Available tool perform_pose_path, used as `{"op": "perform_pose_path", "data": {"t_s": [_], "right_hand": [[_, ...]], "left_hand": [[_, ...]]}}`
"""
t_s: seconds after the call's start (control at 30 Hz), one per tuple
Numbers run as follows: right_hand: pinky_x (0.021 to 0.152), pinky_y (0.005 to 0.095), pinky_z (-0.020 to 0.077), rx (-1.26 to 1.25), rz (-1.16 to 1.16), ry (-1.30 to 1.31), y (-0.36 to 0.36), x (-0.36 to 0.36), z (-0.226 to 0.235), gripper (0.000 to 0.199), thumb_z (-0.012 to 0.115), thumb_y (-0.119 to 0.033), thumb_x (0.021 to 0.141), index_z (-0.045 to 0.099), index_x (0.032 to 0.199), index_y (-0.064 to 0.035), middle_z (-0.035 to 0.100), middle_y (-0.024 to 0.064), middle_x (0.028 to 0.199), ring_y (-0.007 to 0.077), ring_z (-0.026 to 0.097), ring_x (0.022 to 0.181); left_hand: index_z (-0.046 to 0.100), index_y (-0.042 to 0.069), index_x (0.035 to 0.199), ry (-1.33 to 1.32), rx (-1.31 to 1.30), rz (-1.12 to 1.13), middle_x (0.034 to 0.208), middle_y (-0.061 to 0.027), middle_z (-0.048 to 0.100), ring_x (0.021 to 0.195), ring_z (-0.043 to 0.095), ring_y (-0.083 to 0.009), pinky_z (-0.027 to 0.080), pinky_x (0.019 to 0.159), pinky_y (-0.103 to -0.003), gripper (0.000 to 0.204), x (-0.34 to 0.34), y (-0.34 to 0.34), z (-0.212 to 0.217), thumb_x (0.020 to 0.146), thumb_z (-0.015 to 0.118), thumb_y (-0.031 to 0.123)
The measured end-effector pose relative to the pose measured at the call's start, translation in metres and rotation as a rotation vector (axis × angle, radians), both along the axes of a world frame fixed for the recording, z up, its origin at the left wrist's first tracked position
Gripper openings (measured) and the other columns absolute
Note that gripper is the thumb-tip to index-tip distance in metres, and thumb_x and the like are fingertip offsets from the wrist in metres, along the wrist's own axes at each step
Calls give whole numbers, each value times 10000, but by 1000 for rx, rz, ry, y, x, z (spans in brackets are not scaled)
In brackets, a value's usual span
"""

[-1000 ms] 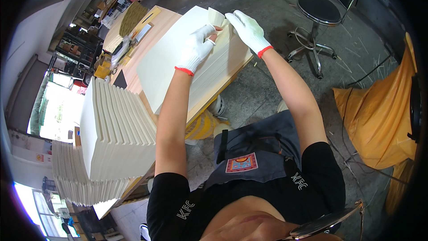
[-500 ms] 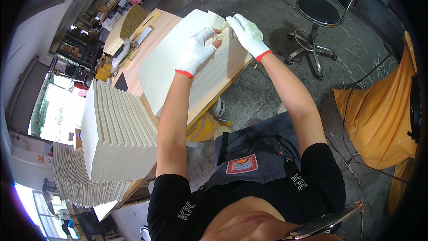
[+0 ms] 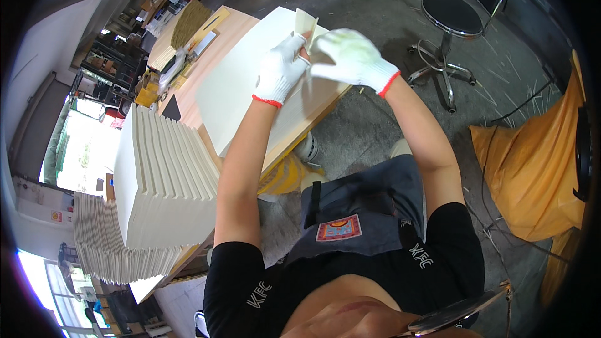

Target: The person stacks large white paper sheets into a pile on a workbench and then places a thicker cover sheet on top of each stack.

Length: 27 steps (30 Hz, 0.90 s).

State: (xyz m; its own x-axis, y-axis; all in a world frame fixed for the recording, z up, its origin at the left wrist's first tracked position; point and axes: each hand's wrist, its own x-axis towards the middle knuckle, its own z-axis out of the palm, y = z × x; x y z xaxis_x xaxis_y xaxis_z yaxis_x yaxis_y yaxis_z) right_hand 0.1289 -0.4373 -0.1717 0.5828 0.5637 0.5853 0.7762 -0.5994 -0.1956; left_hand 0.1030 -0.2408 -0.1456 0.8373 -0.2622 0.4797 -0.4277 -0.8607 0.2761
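A stack of large white paper sheets point(image 3: 235, 75) lies on the wooden table. At its far right corner a small cream paper piece point(image 3: 305, 23) stands up; whether it is a loose slip or a folded corner I cannot tell. My left hand point(image 3: 282, 67), in a white glove with bare thumb and fingertip, pinches the base of this piece. Just right of it, my right hand point(image 3: 354, 57), in a white glove with a red cuff, hovers over the stack's edge. Its thumb and fingers are apart and somewhat blurred, with nothing visible in them.
A tall pile of folded white sheets point(image 3: 166, 169) stands at the near left, with greyish sheets point(image 3: 106, 238) beyond it. The wooden tabletop point(image 3: 228, 23) holds tools and a yellow box point(image 3: 147, 91). A black swivel chair point(image 3: 452, 14) and orange sheeting point(image 3: 523, 178) are at right.
My right hand has drawn back from the stack's corner toward me and opened. My left hand has shifted slightly right and closed on the upright paper piece.
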Motion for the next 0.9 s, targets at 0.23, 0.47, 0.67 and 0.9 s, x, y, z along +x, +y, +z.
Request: {"op": "perform_pose_path", "data": {"t_s": [0.23,0.47,0.67,0.9], "right_hand": [[1223,410,268,-86,-45,11,7,-7,-28,737,723,-525,789,552,1356,-88,509,130,1431,313,410,1401],[1204,434,289,-40,-15,-56,24,-1,-35,667,740,-474,783,572,1341,-151,527,108,1406,296,435,1376],[1159,430,356,8,59,-151,16,3,-34,665,741,-428,782,571,1363,-152,545,89,1413,288,474,1348],[1243,461,197,-273,17,20,105,-57,5,1041,541,-782,788,419,1499,-32,415,219,1544,357,354,1466]], "left_hand": [[453,194,1507,18,233,200,1273,-153,656,1005,698,-349,562,842,-426,639,-21,-18,15,900,650,229],[602,159,1295,95,439,393,1128,-187,697,976,690,-384,551,855,-471,460,-16,12,4,841,632,223],[716,92,1040,-264,-70,505,888,-205,734,792,709,-380,546,759,-449,248,-40,84,101,887,613,258],[691,-42,1113,-663,-941,427,970,-78,718,845,632,-160,486,765,-290,285,-135,166,127,858,729,80]]}}
